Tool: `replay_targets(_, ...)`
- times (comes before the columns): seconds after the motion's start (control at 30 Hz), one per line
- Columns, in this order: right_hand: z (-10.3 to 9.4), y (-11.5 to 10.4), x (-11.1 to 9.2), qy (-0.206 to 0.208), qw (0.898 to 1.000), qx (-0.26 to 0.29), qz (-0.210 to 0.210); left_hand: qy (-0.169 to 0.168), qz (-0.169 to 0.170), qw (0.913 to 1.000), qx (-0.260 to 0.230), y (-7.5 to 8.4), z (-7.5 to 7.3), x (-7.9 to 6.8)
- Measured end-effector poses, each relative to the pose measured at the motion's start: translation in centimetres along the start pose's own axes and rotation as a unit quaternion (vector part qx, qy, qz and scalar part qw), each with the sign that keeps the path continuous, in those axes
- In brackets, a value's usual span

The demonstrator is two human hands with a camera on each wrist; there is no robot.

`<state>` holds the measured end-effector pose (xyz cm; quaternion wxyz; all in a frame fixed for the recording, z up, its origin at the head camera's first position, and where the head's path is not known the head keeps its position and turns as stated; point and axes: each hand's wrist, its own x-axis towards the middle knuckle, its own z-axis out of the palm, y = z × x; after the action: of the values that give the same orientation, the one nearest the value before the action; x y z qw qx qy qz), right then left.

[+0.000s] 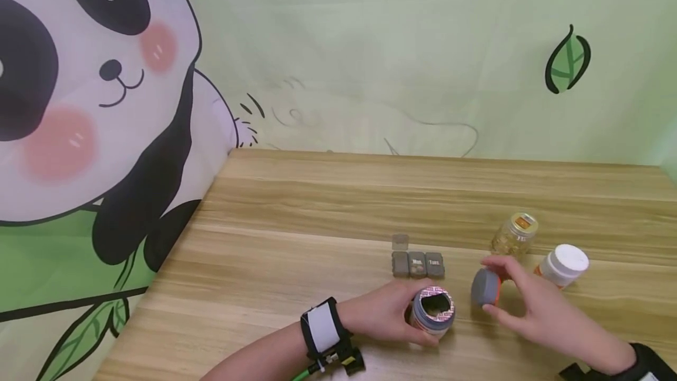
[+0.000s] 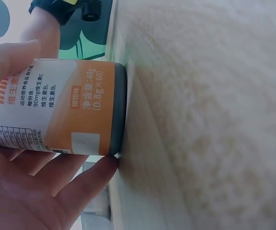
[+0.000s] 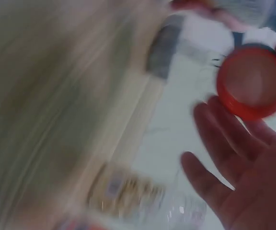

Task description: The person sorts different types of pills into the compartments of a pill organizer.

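Observation:
My left hand [image 1: 376, 313] grips a vitamin C bottle [image 1: 431, 325] that stands on the table, its top uncovered and its printed foil seal torn to a dark hole. In the left wrist view, the bottle's white and orange label [image 2: 80, 103] and grey base show between thumb and fingers. Off to its right, my right hand [image 1: 555, 316] pinches a round grey cap [image 1: 483, 288] by its edge. The cap's orange-red rim and hollow inside [image 3: 254, 82] show in the right wrist view. Behind the left hand lies a small grey pill organizer [image 1: 418, 264]; its leftmost lid [image 1: 400, 242] is flipped back.
A clear jar with a gold lid [image 1: 514, 234] stands behind the right hand. Beside it is a white bottle [image 1: 566, 263], partly hidden by that hand. The wooden table [image 1: 296, 204] meets a green panda-print cloth [image 1: 338, 63] at its back edge.

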<state>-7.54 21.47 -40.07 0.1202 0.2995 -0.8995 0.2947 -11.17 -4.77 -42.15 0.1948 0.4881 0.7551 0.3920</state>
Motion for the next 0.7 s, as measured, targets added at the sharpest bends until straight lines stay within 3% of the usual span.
replay_targets(0.13, 0.0, 0.5, -1.2, -0.03, 0.993, -0.11, -0.016, 0.0, -0.003, 1.0, -0.006, 0.0, 0.0, 0.0)
replay_targets(0.27, 0.1, 0.8, -1.6, -0.042, 0.981, -0.181, -0.048, 0.0, -0.01, 0.9999, -0.012, -0.1, -0.1, 0.0)
replay_targets(0.7, 1.7, 1.3, -1.6, -0.037, 0.968, -0.242, -0.058, 0.004, -0.003, 1.0, 0.008, -0.3, 0.2, 0.0)
